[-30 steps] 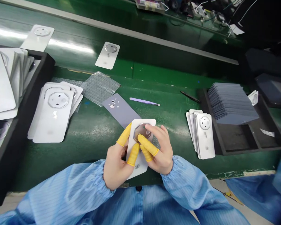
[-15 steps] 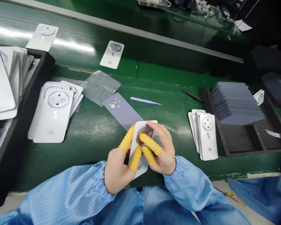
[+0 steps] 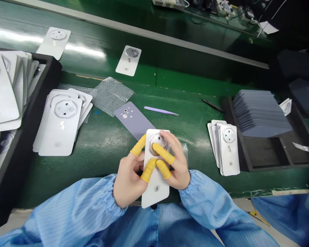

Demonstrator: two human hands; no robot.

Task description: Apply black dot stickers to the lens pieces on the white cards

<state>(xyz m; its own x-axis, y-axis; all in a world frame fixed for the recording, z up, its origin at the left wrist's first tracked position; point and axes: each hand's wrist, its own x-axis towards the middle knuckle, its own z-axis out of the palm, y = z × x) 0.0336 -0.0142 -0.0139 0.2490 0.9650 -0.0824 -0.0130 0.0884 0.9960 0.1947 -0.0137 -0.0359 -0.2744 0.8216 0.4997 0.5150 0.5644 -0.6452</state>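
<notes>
Between both hands is a white phone back panel (image 3: 154, 181) with an octagonal camera ring near its top. My left hand (image 3: 131, 175) grips its left edge, the thumb pressed on the front face. My right hand (image 3: 179, 164) holds the right side, with one finger laid on the camera ring and the thumb on the face below. Yellow finger cots cover the thumb and one finger of each hand. A grey-purple panel (image 3: 136, 120) with small holes lies just beyond the held one, partly hidden by it. Purple tweezers (image 3: 161, 110) rest farther back.
White panels are stacked at left (image 3: 59, 130) and right (image 3: 229, 151). A black tray (image 3: 265, 151) at right bears a row of grey panels (image 3: 260, 113); a black-edged bin (image 3: 38, 113) at left holds white ones. Bubble wrap (image 3: 113, 94) lies behind. Two white panels (image 3: 128, 61) sit on the far strip.
The held white panel has tilted, so its face now looks brighter and more of its lower end shows. Both hands keep their grip. The white panels on the far strip have shifted slightly right.
</notes>
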